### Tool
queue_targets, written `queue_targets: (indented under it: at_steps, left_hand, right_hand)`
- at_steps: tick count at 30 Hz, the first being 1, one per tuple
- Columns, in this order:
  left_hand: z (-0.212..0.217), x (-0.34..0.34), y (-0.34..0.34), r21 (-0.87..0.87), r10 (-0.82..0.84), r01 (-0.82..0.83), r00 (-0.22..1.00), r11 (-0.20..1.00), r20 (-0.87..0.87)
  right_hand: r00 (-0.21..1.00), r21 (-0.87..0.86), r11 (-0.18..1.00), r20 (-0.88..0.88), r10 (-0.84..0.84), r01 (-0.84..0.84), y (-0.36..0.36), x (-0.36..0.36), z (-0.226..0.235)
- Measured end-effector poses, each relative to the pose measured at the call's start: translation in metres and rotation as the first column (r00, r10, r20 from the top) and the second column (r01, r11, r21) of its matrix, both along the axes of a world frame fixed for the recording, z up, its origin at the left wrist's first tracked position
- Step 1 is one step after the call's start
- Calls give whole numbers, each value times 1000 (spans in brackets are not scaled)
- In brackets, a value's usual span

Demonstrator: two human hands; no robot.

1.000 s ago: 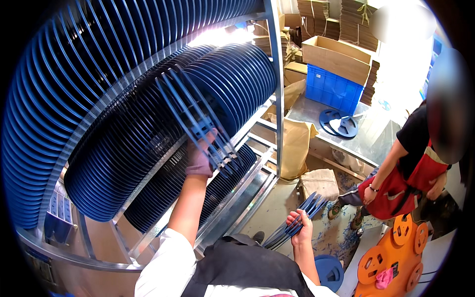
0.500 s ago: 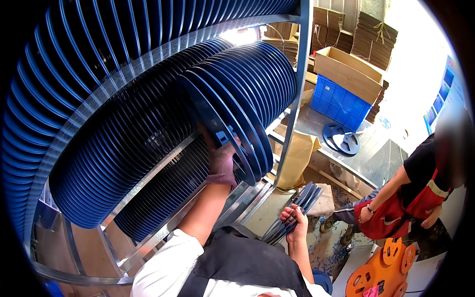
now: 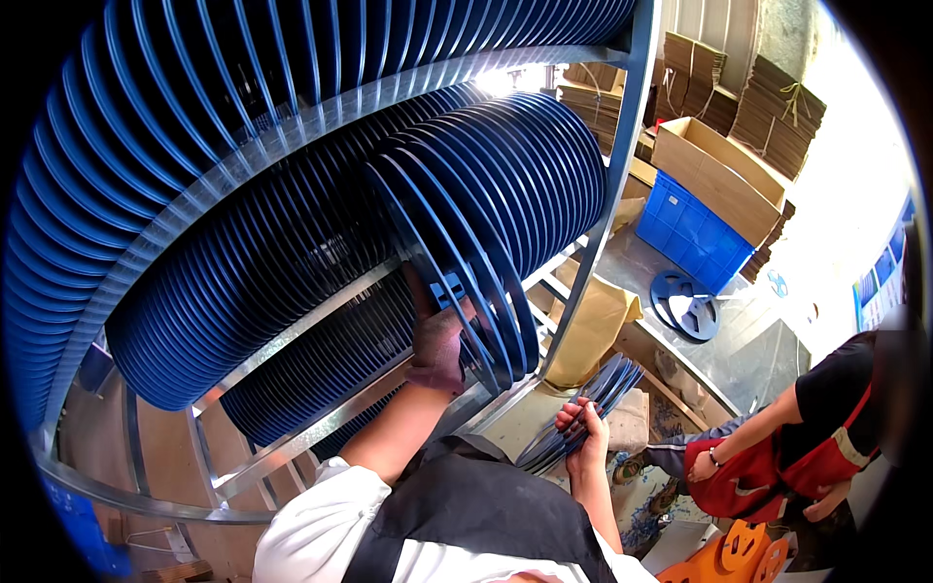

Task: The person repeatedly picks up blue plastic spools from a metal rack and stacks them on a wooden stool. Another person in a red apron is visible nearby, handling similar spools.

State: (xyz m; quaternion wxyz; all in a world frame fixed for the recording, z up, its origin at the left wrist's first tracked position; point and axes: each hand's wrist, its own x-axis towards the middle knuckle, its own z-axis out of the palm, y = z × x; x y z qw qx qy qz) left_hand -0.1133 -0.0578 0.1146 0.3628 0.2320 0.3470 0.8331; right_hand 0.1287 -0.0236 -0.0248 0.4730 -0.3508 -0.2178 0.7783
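My left hand (image 3: 439,342), in a brownish glove, is raised to the front end of a row of blue plastic reels (image 3: 525,185) on a metal rack. Its fingers close on the foremost blue reel (image 3: 410,228) near the hub slot, partly hidden by the disc. The nearest few reels stand slightly apart from the tight row behind. Lower and to the right, my bare right hand (image 3: 583,432) grips a fanned bundle of thin dark blue discs (image 3: 612,384), with the thumb on top.
The metal rack (image 3: 622,126) holds more reel rows above and to the left. Right of it, a blue crate (image 3: 695,228) with an open cardboard box (image 3: 719,175) stands on a metal table, beside loose blue discs (image 3: 685,306). A co-worker in a red apron (image 3: 729,476) stands near orange reels (image 3: 724,554).
The view has shifted, so the table, crate and co-worker appear farther right and lower. Both hands keep their holds, the left on the front reel and the right on the disc bundle.
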Motion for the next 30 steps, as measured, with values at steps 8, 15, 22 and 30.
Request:
queue_targets:
  at_steps: [8,15,22,30]
  left_hand:
    - [13,-35,19,-30,-12,14,998,999,67]
    - [-52,-125,31,-216,15,-40,993,976,-115]
    - [-51,-117,36,-186,80,-71,996,980,42]
    - [-12,-50,17,-311,466,-520,853,795,-235]
  right_hand:
    - [992,-39,991,-15,128,-128,31,6,-1]
    - [973,-104,968,-47,225,-229,36,4,-11]
    - [975,-188,957,-39,219,-223,40,8,-26]
    - [995,-151,988,94,-9,23,54,21,-43]
